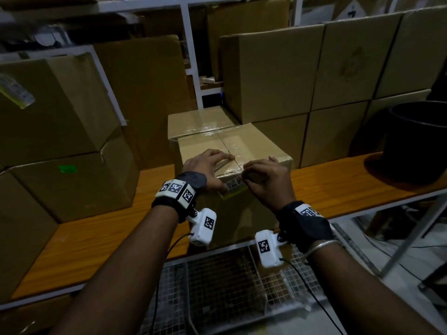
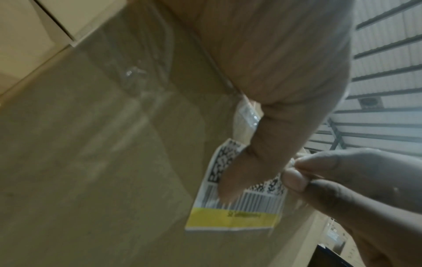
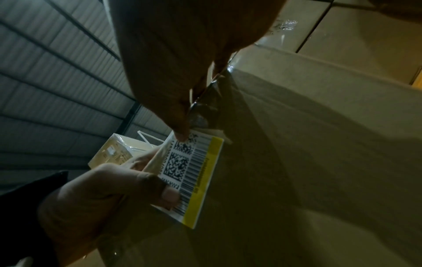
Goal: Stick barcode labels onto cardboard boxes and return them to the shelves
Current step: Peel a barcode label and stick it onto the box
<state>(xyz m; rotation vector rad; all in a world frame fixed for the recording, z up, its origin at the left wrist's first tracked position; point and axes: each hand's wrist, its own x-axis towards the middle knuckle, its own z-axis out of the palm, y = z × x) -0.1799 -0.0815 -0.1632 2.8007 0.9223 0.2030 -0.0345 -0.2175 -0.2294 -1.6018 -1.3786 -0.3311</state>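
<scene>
Shelf-top box (image 1: 232,151), barcode label (image 1: 233,186) under left thumb-press, right grip (image 1: 266,176) pinching its edge

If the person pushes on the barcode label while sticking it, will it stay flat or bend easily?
The barcode label is probably thin and floppy: its far edge curls where the right hand pinches it. It likely weighs almost nothing, as fingertips alone carry it. Pressed by the left hand against the cardboard box, it should flatten, though it may wrinkle near the corner.
</scene>
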